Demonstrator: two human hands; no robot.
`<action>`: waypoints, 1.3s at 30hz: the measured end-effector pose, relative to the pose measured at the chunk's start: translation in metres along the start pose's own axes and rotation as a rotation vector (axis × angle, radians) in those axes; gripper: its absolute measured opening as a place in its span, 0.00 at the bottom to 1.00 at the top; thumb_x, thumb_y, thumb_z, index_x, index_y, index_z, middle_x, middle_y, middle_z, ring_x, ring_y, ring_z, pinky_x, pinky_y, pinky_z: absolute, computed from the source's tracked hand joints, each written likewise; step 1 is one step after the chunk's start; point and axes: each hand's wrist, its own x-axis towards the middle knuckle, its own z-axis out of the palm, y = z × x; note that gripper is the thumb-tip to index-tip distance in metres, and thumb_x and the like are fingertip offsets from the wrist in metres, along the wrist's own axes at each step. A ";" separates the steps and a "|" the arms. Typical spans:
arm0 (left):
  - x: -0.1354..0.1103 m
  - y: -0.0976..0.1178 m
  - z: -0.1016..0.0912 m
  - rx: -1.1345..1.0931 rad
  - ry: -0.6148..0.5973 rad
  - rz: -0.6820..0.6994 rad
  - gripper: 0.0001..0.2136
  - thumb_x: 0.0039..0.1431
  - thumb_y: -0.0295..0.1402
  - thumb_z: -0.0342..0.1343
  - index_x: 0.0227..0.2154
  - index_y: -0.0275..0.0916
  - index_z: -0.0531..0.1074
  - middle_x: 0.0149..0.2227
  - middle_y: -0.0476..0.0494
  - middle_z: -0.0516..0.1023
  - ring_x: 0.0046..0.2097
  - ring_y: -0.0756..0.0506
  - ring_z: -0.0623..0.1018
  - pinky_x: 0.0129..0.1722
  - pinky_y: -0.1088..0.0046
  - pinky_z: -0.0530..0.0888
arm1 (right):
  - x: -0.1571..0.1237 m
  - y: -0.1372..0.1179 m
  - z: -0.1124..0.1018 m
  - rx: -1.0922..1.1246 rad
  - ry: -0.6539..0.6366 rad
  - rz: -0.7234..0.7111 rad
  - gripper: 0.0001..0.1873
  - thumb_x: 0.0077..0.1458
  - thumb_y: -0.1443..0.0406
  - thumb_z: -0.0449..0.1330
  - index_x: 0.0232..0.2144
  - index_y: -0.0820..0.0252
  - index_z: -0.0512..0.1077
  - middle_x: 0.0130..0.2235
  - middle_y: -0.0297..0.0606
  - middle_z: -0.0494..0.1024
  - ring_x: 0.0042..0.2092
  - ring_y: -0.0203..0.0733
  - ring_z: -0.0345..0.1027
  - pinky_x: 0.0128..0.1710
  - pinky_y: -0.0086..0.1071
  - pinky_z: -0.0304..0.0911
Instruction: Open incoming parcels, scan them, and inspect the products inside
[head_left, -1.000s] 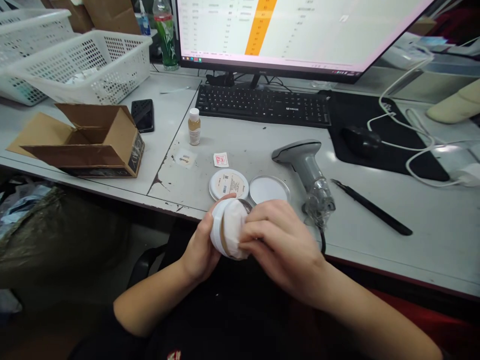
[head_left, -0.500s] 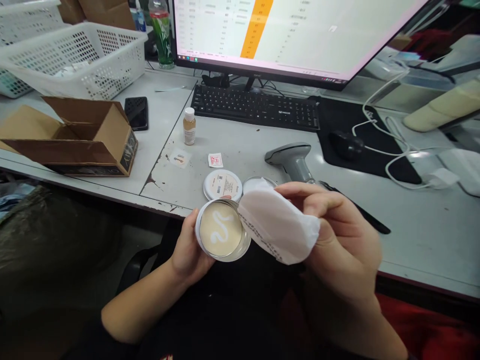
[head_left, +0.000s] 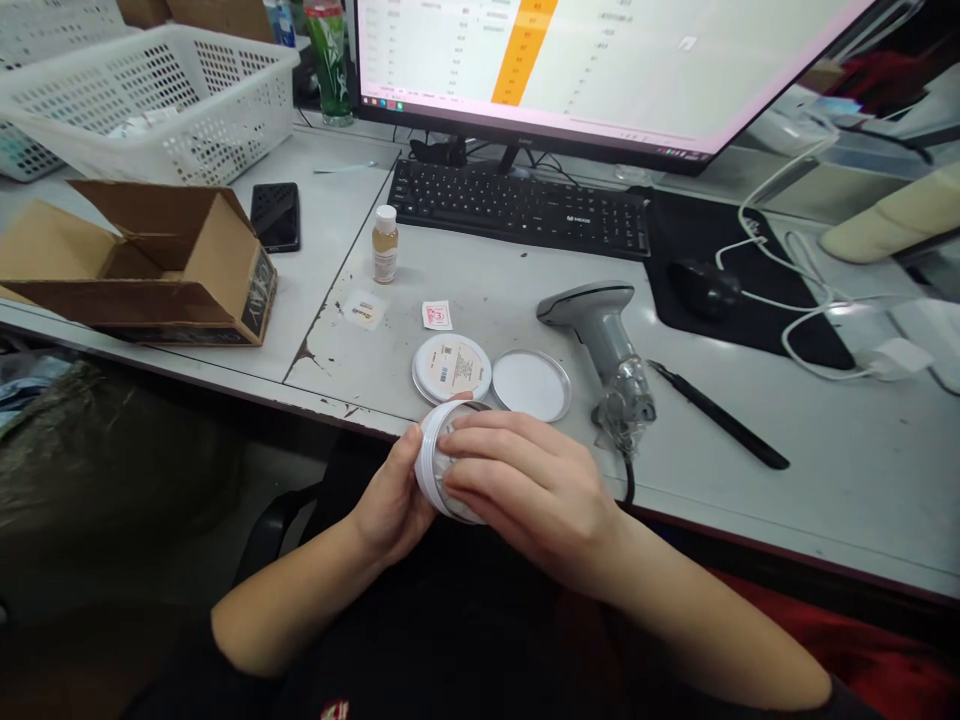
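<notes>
My left hand (head_left: 386, 505) is closed round a round white jar (head_left: 428, 466) with a ridged neck, tipped with its mouth facing right. Across that mouth lie the bent fingers of my right hand (head_left: 532, 485), pressed against a crumpled white paper liner (head_left: 441, 457). My right thumb and the jar's contents are hidden. Just beyond the jar, a white lid (head_left: 451, 367) with a printed label rests on the desk. Beside it is a shallow, silver-rimmed round lid (head_left: 531, 386) with a white inside.
A grey barcode scanner (head_left: 600, 320) and a black craft knife (head_left: 724, 415) lie to the right. Toward the left stand a small bottle (head_left: 385, 245), an open cardboard box (head_left: 180, 300) and a white basket (head_left: 202, 140). Behind are a keyboard (head_left: 517, 212) and a monitor (head_left: 600, 70).
My right hand has brought the paper liner left onto the jar's mouth, covering the cream that showed before. My left hand has turned the jar slightly to the right.
</notes>
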 end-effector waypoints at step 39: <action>-0.009 0.003 -0.013 0.212 -0.018 -0.013 0.31 0.59 0.53 0.60 0.58 0.37 0.73 0.53 0.36 0.78 0.56 0.34 0.75 0.58 0.61 0.69 | -0.037 0.080 -0.035 -0.725 -0.551 0.444 0.52 0.54 0.42 0.62 0.68 0.69 0.56 0.57 0.56 0.75 0.64 0.71 0.60 0.66 0.68 0.43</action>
